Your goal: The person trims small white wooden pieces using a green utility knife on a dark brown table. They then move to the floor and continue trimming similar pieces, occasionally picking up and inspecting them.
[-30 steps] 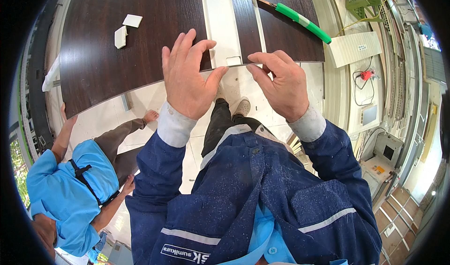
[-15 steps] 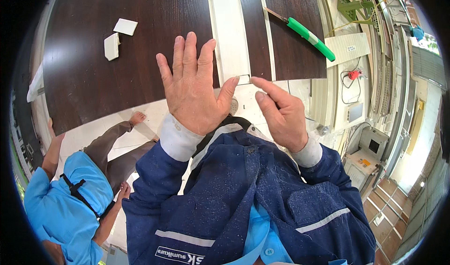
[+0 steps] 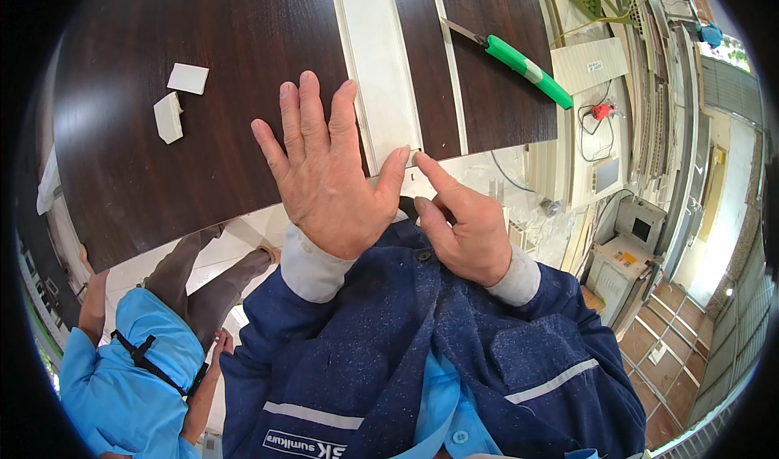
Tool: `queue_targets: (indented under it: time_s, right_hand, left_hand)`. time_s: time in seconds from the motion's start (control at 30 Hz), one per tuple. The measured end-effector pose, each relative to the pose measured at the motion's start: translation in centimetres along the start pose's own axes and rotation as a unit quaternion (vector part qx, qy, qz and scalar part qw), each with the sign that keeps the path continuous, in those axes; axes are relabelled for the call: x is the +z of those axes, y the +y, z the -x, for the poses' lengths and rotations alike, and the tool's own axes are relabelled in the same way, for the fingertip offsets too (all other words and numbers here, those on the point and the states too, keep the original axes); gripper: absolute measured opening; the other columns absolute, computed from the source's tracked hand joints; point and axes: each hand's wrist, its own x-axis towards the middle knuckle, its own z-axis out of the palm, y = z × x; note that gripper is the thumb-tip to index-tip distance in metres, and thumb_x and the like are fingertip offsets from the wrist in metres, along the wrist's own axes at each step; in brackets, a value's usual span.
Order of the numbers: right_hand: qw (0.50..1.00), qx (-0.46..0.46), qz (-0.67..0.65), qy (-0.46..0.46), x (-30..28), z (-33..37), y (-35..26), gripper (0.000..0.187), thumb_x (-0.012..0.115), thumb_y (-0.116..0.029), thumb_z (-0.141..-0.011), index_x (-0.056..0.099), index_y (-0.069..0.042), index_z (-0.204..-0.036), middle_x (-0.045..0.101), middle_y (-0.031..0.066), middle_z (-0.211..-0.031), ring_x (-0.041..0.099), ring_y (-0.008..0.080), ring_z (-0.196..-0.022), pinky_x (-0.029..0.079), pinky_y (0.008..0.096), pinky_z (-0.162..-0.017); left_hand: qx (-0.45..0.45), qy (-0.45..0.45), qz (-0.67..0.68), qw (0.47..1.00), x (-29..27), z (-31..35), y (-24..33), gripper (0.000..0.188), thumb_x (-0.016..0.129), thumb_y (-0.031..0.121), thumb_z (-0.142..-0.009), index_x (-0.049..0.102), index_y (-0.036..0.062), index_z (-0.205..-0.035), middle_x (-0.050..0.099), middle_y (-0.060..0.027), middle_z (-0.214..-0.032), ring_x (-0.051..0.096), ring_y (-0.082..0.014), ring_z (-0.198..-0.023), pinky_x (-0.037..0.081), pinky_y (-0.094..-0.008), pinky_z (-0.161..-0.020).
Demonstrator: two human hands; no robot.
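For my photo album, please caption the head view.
Left hand and right hand at a dark panel, green knife lying on it.

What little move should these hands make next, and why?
Perhaps a gentle forefinger press from the right hand at the white strip's near end: that fingertip is there, beside the other thumb, while the left hand lies spread over the dark board.
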Motion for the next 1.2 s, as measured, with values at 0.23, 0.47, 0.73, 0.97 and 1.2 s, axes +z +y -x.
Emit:
queue_targets:
  time_s: [0.23, 0.47, 0.73, 0.97, 1.2]
  right_hand:
    - [0.999, 0.043, 0.008, -0.025, -0.6, -0.2, -0.8, 0.051, 0.071, -0.01, -0.092, 0.061, -0.007, -0.142, 0.074, 0.0172, -0.091, 0.073, 0.0338, -0.077, 0.057, 0.0381, -0.067]
    - [0.978, -0.094, 0.185, -0.012, -2.1, -1.6, -0.9, 0.039, 0.07, -0.019, -0.094, 0.063, -0.009, -0.131, 0.073, 0.0125, -0.088, 0.073, 0.0316, -0.08, 0.057, 0.0423, -0.066]
    - [0.964, -0.122, 0.233, -0.026, -2.0, -1.7, -0.9, 0.048, 0.075, -0.018, -0.092, 0.065, -0.009, -0.138, 0.071, 0.0097, -0.079, 0.07, 0.029, -0.07, 0.054, 0.0415, -0.062]
    - [0.943, -0.154, 0.293, -0.039, -2.6, -2.0, -0.6, 0.046, 0.075, -0.015, -0.092, 0.066, -0.012, -0.137, 0.064, 0.0064, -0.07, 0.066, 0.0251, -0.065, 0.052, 0.04, -0.058]
    - [0.945, -0.157, 0.284, -0.053, -3.2, -3.5, -1.4, 0.019, 0.071, -0.018, -0.093, 0.067, -0.01, -0.11, 0.067, 0.0088, -0.072, 0.069, 0.0271, -0.064, 0.052, 0.0405, -0.055]
  left_hand:
    - [0.028, -0.039, 0.02, 0.999, -1.0, 0.3, -1.0, 0.092, 0.077, 0.047, -0.085, 0.041, 0.0042, -0.158, 0.028, -0.0278, -0.167, 0.018, -0.046, -0.159, 0.005, -0.0667, -0.125]
    - [0.017, -0.036, 0.015, 0.999, -1.2, 0.1, -0.4, 0.092, 0.079, 0.04, -0.082, 0.04, 0.0033, -0.156, 0.03, -0.0273, -0.166, 0.02, -0.0453, -0.158, 0.006, -0.0647, -0.126]
    - [0.029, -0.029, 0.026, 0.999, -1.3, 0.2, -0.8, 0.089, 0.079, 0.04, -0.083, 0.042, 0.0039, -0.156, 0.033, -0.0264, -0.165, 0.02, -0.0434, -0.158, 0.005, -0.0637, -0.127]
    - [0.032, -0.014, 0.045, 0.998, -1.1, 0.4, -1.0, 0.089, 0.08, 0.042, -0.083, 0.043, 0.0047, -0.155, 0.034, -0.0261, -0.165, 0.021, -0.0433, -0.158, 0.005, -0.0645, -0.126]
    - [0.033, -0.019, 0.047, 0.998, -0.9, 0.4, -1.1, 0.088, 0.079, 0.043, -0.086, 0.042, 0.0054, -0.156, 0.032, -0.0278, -0.165, 0.02, -0.0449, -0.158, 0.003, -0.0647, -0.127]
